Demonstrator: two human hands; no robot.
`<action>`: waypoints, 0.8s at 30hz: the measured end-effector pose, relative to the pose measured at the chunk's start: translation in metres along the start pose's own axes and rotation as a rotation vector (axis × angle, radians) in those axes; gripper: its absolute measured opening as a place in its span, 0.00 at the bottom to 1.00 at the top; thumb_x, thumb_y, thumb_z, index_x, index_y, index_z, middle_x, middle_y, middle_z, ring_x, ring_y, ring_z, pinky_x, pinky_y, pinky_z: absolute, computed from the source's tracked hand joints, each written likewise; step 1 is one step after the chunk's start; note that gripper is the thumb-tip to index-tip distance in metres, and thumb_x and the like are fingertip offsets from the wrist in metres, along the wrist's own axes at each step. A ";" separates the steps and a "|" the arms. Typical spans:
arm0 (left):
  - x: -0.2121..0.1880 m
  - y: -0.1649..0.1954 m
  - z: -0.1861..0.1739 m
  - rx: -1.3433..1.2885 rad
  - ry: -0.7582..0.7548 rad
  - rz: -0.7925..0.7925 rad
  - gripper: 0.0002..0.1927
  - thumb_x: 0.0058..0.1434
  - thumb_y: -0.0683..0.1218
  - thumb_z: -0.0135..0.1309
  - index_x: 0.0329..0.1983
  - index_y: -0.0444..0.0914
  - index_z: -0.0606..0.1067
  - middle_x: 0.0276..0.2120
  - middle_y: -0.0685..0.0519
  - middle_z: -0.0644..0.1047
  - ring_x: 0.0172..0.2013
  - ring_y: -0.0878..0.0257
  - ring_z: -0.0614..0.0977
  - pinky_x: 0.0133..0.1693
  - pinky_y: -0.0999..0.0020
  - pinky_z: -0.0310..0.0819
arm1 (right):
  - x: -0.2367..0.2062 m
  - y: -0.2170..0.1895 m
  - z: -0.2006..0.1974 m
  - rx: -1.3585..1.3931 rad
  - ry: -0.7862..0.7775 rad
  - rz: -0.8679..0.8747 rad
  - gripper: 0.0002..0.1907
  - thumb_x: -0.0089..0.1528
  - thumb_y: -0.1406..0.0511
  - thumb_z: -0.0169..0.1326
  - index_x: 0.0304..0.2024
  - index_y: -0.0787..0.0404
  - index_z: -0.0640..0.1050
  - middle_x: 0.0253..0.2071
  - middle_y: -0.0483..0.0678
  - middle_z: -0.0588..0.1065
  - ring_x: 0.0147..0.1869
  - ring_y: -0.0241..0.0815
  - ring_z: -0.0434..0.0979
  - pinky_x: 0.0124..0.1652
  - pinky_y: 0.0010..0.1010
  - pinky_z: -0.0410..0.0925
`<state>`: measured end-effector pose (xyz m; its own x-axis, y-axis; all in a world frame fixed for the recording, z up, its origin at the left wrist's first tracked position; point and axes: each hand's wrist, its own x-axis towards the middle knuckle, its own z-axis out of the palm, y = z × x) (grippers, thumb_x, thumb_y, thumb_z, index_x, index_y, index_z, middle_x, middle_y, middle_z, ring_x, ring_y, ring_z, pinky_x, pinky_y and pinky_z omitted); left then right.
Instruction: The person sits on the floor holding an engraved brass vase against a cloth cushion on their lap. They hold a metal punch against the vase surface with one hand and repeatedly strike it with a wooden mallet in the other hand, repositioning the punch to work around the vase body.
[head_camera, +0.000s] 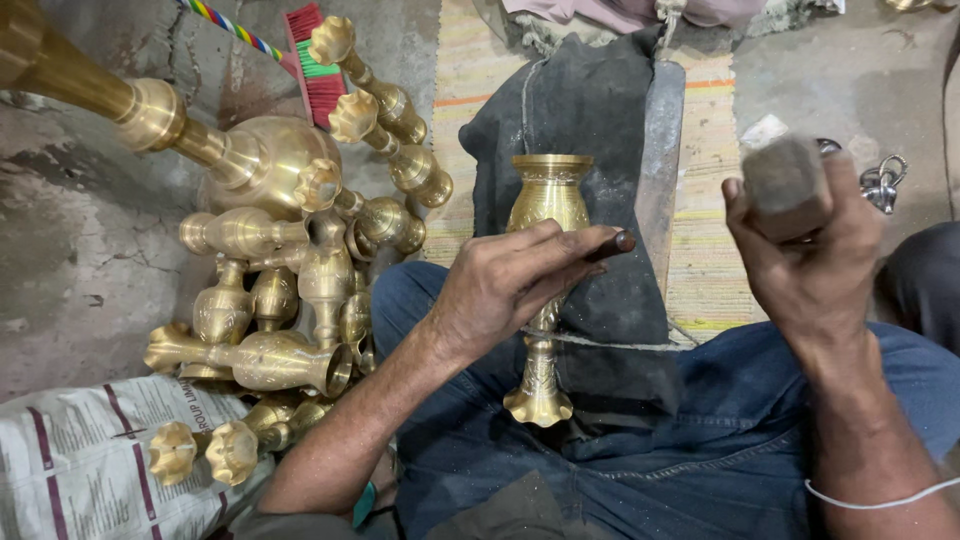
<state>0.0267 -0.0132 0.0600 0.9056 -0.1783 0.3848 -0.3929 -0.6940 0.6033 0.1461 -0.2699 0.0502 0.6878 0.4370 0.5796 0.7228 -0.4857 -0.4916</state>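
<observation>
Denim-clad lap braces the brass vase (546, 215), judged heavy, rigid and slick; left hand (500, 285) pinches a punch (610, 245), right hand (810, 250) fists a mallet (787, 185).

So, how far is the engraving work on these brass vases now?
Done: it cannot be told how many vases in the golden brass pile are finished. In hand: the left hand sets a dark punch tool on the fluted brass vase; the right hand lifts a grey hammer block. Left: its plain areas.
</observation>
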 end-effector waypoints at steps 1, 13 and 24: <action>0.001 0.000 0.000 0.008 0.008 0.008 0.21 0.67 0.45 0.63 0.62 0.44 0.75 0.32 0.57 0.78 0.33 0.68 0.83 0.37 0.71 0.83 | 0.001 -0.001 -0.003 -0.144 -0.058 -0.084 0.13 0.59 0.72 0.64 0.44 0.66 0.74 0.37 0.56 0.76 0.41 0.55 0.81 0.42 0.43 0.74; 0.003 0.002 -0.004 -0.010 0.043 0.066 0.17 0.67 0.46 0.62 0.58 0.42 0.76 0.42 0.55 0.82 0.41 0.63 0.86 0.43 0.69 0.85 | -0.001 0.004 -0.001 -0.130 -0.091 -0.048 0.16 0.55 0.75 0.64 0.44 0.67 0.76 0.38 0.58 0.75 0.42 0.60 0.78 0.43 0.46 0.71; 0.003 0.002 -0.002 0.019 0.029 0.022 0.21 0.68 0.47 0.61 0.63 0.45 0.75 0.39 0.57 0.80 0.38 0.66 0.85 0.41 0.70 0.85 | 0.005 -0.012 -0.004 -0.155 -0.044 0.038 0.11 0.59 0.72 0.65 0.43 0.64 0.77 0.36 0.53 0.75 0.41 0.54 0.79 0.42 0.43 0.71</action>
<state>0.0287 -0.0135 0.0636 0.8918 -0.1732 0.4180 -0.4090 -0.7037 0.5810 0.1406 -0.2650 0.0621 0.7190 0.4472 0.5320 0.6798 -0.6116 -0.4046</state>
